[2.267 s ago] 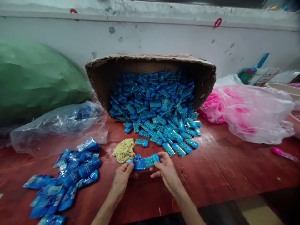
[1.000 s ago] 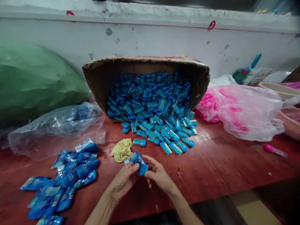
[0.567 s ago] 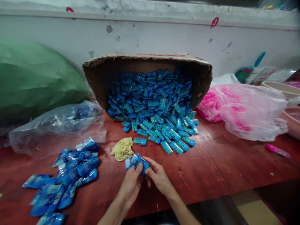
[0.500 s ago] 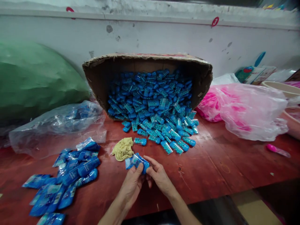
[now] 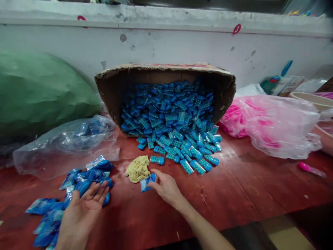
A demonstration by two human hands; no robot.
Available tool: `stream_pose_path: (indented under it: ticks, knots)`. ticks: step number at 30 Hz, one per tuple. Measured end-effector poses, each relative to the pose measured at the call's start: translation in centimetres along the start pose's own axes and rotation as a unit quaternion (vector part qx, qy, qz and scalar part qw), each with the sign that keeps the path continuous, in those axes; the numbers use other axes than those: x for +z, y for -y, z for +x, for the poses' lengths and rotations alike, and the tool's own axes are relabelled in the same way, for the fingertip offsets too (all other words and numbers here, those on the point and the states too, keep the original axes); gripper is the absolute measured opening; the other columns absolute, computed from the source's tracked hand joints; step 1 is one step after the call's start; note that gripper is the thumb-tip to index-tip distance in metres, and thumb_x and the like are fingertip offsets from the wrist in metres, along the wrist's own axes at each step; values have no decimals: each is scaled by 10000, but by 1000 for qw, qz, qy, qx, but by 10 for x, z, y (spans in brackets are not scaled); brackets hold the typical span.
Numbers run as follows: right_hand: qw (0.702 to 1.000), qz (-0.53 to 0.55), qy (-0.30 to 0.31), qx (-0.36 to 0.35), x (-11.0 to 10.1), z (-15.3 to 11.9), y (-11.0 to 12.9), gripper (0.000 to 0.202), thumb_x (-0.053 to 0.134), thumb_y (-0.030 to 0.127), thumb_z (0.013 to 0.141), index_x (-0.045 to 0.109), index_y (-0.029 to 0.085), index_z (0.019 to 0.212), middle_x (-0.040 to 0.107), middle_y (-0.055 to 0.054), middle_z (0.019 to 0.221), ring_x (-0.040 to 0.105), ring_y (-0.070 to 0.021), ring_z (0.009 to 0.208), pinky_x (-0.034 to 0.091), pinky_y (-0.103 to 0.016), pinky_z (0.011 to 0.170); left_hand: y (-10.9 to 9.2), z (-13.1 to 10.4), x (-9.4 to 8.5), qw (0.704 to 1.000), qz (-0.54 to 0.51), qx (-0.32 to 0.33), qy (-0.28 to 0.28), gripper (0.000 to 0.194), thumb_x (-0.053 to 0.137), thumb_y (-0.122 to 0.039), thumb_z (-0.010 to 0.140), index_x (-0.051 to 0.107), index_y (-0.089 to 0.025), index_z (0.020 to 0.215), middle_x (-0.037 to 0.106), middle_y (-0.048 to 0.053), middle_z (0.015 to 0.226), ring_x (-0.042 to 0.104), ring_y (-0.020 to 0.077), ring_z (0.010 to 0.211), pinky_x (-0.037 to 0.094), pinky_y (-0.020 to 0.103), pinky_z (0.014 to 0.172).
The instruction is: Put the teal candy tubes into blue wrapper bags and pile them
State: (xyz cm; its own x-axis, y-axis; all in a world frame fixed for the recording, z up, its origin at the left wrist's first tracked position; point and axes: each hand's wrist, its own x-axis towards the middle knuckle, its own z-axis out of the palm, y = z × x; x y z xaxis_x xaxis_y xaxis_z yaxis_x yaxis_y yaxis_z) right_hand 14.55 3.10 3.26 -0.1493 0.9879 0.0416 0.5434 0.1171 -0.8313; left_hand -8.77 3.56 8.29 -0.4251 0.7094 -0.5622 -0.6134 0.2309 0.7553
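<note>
My left hand [image 5: 84, 208] is open, palm up with its fingers stretched out, over the pile of glossy blue packets [image 5: 47, 206] on the left. One bulging blue packet [image 5: 84, 189] shows between its thumb and fingers; whether they touch it I cannot tell. My right hand [image 5: 166, 189] pinches the right edge of a small flat blue packet [image 5: 146, 183] between thumb and fingers. Just behind that packet lies a crumpled yellow cloth [image 5: 137, 169]. A clear bottle with a blue cap and blue beads [image 5: 157, 160] lies beside the cloth.
A cardboard box [image 5: 109, 93] on its side spills many bead-filled bottles [image 5: 169, 118] onto the red table [image 5: 234, 194]. Left are a green sack [image 5: 44, 93] and a clear bag [image 5: 65, 139]. Right are a pink-filled plastic bag [image 5: 275, 121] and a pink spoon-like piece [image 5: 310, 169].
Both hands held a blue-capped bottle and packet together at the middle. My left hand has moved left to the pile and opened; my right stays near the cloth with a flat packet.
</note>
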Motion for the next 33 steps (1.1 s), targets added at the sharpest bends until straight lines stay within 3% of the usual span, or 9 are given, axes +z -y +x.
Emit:
stream_pose_path:
  ticks: [3,5,9,11,15,21,26,30,33]
  knots:
    - [986,-167,25,-8,20,37,12,407,566,439,724,509,225,1065,655,-39,891,603,-214,815,412,-275,661,10,0,-6,992,109,59,16,216,446,-366,773,577,-198,809,621,7,593,628,209,713,463,414,779]
    - [974,-222,39,1,35,58,17,349,559,392,737,521,188,1018,669,-72,860,616,-233,790,415,-280,627,31,5,-1,955,248,152,58,280,528,-392,717,576,-214,929,669,40,797,609,237,860,416,438,860]
    - [972,-227,52,-24,43,75,16,190,438,220,828,548,187,979,674,-61,848,618,-202,776,414,-263,634,78,38,23,757,477,420,153,475,485,-385,746,473,-193,1181,449,117,1311,328,262,1244,246,440,1013]
    - [973,-218,62,-50,31,70,10,214,415,192,845,549,214,1010,658,-33,927,595,-169,857,409,-237,693,93,59,35,670,561,455,171,485,475,-366,753,484,-144,1184,416,159,1331,278,294,1267,227,482,1010]
    - [973,-214,55,-69,1,42,-5,281,437,253,859,484,248,1136,582,-23,1040,532,-154,952,389,-230,764,104,85,47,592,612,491,185,407,453,-307,769,557,-125,1117,503,179,1250,339,336,1224,261,519,974]
    - [942,-328,32,-69,17,7,-18,103,535,291,816,602,250,882,570,-17,856,513,-169,787,377,-242,624,102,82,46,618,581,501,170,386,331,-291,831,531,-152,1131,573,119,1170,408,255,1189,318,443,973]
    - [943,-326,-26,-64,27,-1,-22,133,491,262,848,618,245,815,571,-17,789,501,-159,745,354,-240,606,104,40,29,700,496,500,117,428,436,-345,789,478,-127,1155,524,157,1192,427,266,1157,322,435,966]
    - [961,-262,-68,-64,15,-7,-17,152,472,271,862,609,259,927,570,-10,805,510,-141,754,363,-223,636,108,8,21,857,415,280,125,534,517,-442,710,456,-122,1133,626,124,949,614,225,774,490,346,641]
    - [971,-216,-84,-66,13,-14,-11,181,452,254,872,593,258,986,565,-9,811,513,-135,749,370,-217,655,112,0,27,904,373,129,167,570,611,-457,608,516,-110,1050,641,56,747,577,157,549,416,239,430]
